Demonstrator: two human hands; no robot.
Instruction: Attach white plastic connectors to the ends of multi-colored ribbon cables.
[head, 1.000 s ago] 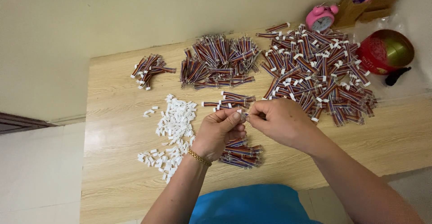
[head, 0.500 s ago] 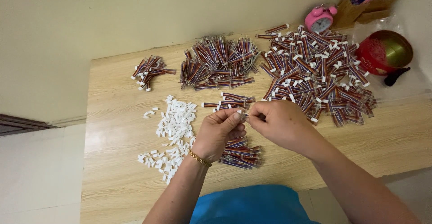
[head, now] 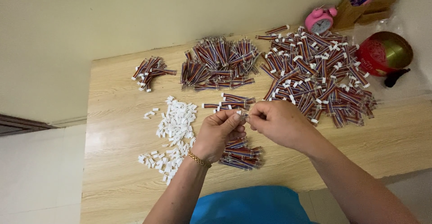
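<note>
My left hand and my right hand meet above the wooden table, fingertips pinched together on a small white connector and the end of a short wire lead. The lead itself is mostly hidden by my fingers. Just beyond my hands lies a small bunch of red, blue and white wire leads. Under my left wrist sits another pile of leads. A heap of loose white connectors spreads out to the left of my left hand.
Three more piles of wire leads lie along the back: a small pile, a medium pile and a big pile. A pink alarm clock, a cardboard pen holder and a red bowl stand at the back right. Blue cloth covers my lap.
Both hands stay pinched together at the same spot; only the fingers shift slightly. The piles have not moved.
</note>
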